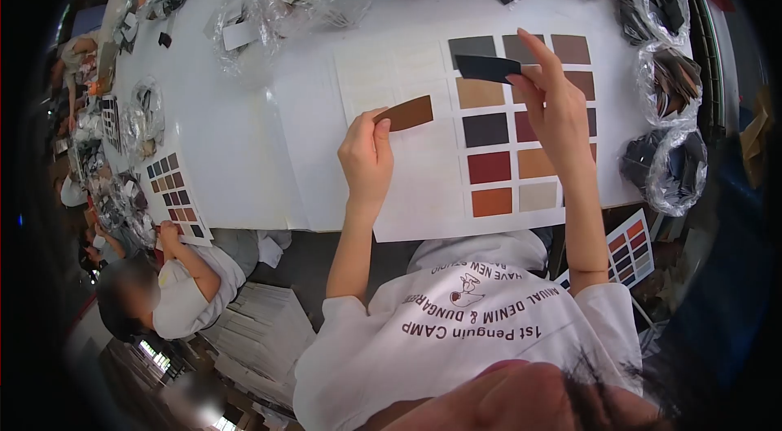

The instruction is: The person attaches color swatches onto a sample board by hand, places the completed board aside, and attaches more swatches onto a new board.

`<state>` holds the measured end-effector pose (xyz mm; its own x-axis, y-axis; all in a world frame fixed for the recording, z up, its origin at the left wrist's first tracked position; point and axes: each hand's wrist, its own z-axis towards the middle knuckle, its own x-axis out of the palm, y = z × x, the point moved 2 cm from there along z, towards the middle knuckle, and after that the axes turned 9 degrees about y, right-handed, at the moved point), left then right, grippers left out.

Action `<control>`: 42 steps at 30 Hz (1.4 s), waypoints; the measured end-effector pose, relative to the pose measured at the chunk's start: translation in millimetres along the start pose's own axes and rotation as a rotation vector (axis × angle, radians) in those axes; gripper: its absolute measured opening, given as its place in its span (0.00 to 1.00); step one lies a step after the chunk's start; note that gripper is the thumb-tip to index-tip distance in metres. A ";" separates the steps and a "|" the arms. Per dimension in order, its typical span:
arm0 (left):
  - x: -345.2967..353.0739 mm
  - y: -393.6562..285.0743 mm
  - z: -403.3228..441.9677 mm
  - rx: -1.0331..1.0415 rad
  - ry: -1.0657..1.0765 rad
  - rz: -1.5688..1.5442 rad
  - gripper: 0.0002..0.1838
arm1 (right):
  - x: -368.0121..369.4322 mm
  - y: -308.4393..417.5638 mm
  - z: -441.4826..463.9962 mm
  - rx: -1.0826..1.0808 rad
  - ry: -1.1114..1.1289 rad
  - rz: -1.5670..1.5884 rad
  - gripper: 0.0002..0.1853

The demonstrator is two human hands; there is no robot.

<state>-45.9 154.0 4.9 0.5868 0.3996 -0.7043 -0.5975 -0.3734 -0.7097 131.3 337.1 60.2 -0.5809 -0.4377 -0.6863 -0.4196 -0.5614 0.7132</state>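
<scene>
A brown swatch (pixel 409 114), pinched in the left hand (pixel 366 152), is over the blank side of a sample card (pixel 419 195). The right hand (pixel 560 109) pinches a dark swatch (pixel 486 68) over the card's upper colour squares. Plastic bags (pixel 664 166) of pieces line the white table (pixel 224 162); a co-worker (pixel 191 288) sits at the left.

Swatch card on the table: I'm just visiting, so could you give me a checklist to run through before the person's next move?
1. Brown swatch held in the left hand: ok.
2. Dark swatch held in the right hand: ok.
3. The two held swatches apart from each other: ok.
4. All colour squares on the swatch card in full view: not ok; the right hand, its forearm and the dark swatch cover some.
5. Glue on the backs of the held swatches: cannot tell.
</scene>
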 end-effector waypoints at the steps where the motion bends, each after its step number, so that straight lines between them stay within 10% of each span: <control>1: 1.8 4.0 6.9 0.106 -0.049 0.064 0.07 | 17.4 -1.2 10.4 0.008 -0.036 0.014 0.14; 11: 8.1 21.9 35.1 0.143 0.114 0.102 0.05 | 100.5 -35.6 58.8 0.623 0.286 0.655 0.08; 37: 20.0 28.8 55.4 0.213 0.314 0.230 0.02 | 112.0 -33.3 67.2 0.668 0.395 0.526 0.09; 42: 20.0 27.3 52.5 0.228 0.324 0.235 0.05 | 101.8 -26.6 73.7 0.608 0.454 0.076 0.11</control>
<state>-79.2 195.8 -27.5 0.5398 0.0304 -0.8412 -0.8185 -0.2146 -0.5330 32.0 359.2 -18.1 -0.3346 -0.7795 -0.5295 -0.7766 -0.0902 0.6235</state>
